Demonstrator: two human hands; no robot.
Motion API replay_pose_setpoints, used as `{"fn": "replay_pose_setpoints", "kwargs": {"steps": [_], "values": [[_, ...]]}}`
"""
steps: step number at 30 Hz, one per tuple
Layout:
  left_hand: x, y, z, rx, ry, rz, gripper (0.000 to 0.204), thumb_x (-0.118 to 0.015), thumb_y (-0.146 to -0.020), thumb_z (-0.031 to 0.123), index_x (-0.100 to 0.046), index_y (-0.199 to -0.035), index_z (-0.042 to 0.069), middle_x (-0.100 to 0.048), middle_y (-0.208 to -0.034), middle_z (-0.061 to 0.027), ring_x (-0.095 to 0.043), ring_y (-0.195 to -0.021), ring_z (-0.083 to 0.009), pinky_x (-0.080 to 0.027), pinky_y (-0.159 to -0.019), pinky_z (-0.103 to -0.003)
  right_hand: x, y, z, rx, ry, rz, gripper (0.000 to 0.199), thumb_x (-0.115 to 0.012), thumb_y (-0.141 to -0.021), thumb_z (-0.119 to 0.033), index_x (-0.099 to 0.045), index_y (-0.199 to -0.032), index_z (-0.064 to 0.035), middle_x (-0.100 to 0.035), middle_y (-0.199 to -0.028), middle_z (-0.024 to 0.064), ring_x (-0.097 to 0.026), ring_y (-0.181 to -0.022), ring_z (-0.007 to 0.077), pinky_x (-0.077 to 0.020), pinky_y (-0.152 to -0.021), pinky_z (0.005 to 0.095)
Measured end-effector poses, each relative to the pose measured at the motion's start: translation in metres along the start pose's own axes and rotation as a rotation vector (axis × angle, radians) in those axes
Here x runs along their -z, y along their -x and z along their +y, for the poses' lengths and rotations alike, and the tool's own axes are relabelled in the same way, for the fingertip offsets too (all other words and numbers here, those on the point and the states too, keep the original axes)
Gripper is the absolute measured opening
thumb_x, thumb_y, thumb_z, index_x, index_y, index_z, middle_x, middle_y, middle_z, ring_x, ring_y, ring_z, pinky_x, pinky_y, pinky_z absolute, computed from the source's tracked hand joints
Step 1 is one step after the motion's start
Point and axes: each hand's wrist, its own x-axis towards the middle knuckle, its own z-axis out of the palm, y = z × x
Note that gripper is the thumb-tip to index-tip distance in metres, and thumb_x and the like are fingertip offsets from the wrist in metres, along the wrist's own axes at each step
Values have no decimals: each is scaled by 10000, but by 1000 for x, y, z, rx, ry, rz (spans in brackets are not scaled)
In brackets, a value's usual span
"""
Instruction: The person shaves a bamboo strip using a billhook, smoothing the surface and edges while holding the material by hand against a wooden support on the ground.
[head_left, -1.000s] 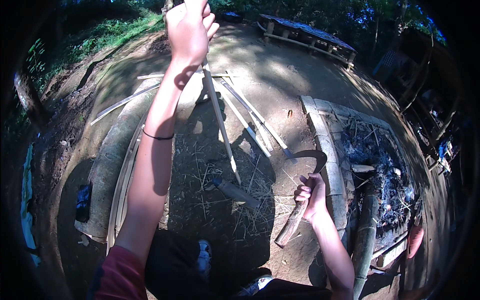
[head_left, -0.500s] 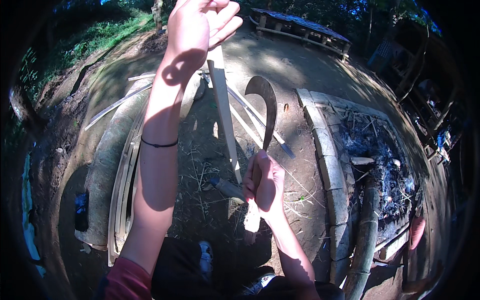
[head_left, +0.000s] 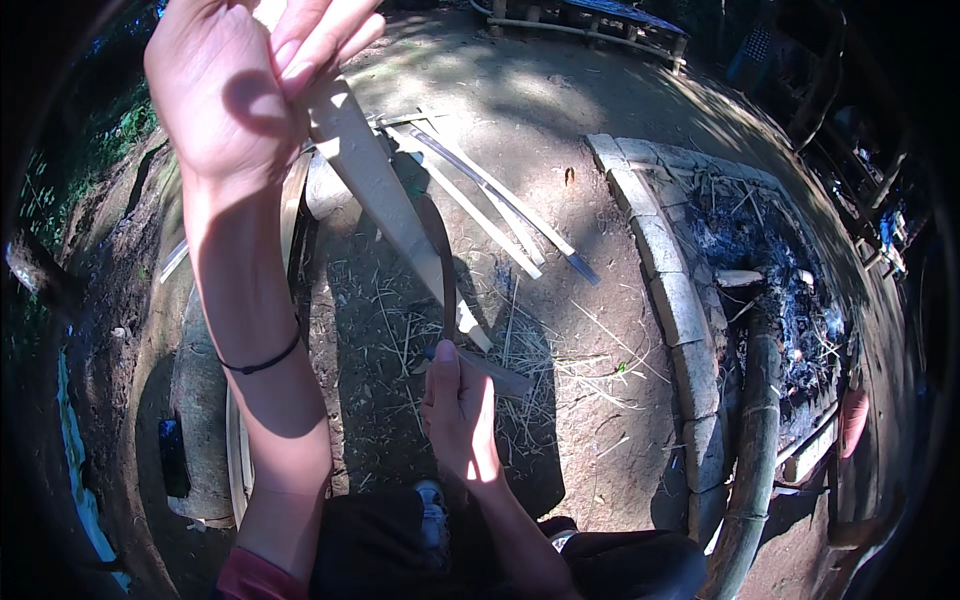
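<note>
My left hand (head_left: 250, 90), raised at the upper left, grips the upper end of a long, pale split-bamboo strip (head_left: 365, 175). The strip slants down to the right, its lower tip hanging above the ground. Lower down, near the middle, my right hand (head_left: 458, 410) is closed round the handle of a billhook (head_left: 443, 265) with a dark, hooked blade. The blade points upward and overlaps the strip in this view; whether they touch I cannot tell. Behind my right hand, a short greyish piece of wood or bamboo (head_left: 500, 376) lies among shavings.
Several loose strips (head_left: 490, 195) lie on the dirt ahead. At the left a thick log (head_left: 200, 400) rests on the ground. A brick-edged fire pit (head_left: 660, 245) holds ash and a bamboo pole (head_left: 750, 440) at the right. A low bamboo platform (head_left: 600, 30) stands far back.
My left hand has moved left and toward me, tilting the strip more. My right hand has shifted left and slightly down, bringing the billhook's blade over the strip in view.
</note>
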Motion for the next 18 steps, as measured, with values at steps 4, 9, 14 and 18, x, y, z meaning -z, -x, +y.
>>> {"fn": "replay_pose_setpoints", "kwargs": {"steps": [4, 9, 14, 18], "values": [[1, 3, 13, 11, -263, 115, 398, -372, -941, 124, -447, -1268, -90, -578, -942, -194, -614, -689, -220, -546, -668, -335, 3, -9, 69, 0, -22, 63, 437, -412, -1009, -336, -404, -679, -49, -360, -565, -16, -314, -564, 75, -292, -488, 304], [0, 8, 19, 33, -443, 179, 430, -260, -989, 168, -470, -1245, -107, -612, -1025, -269, -679, -754, -289, -591, -758, -398, 2, -11, 106, 31, 32, 131, 438, -438, -1000, -312, -395, -678, -18, -358, -538, 50, -303, -542, 108, -298, -485, 330], [-2, 4, 26, 129, -337, 304, 450, -298, -996, 230, -491, -1255, -84, -629, -1022, -279, -692, -744, -249, -608, -738, -371, 15, -10, 119, 100, 246, 196, 455, -440, -993, -323, -419, -693, 18, -334, -531, 99, -306, -519, 147, -307, -484, 357], [-17, 2, 33, 309, 118, 72, 368, -425, -970, 245, -368, -624, 134, -296, -483, 22, -261, -388, -78, -275, -387, -215, 24, -11, 167, -78, 315, 289, 541, -422, -987, -383, -454, -651, 40, -397, -532, 140, -364, -515, 192, -343, -519, 399]]}}
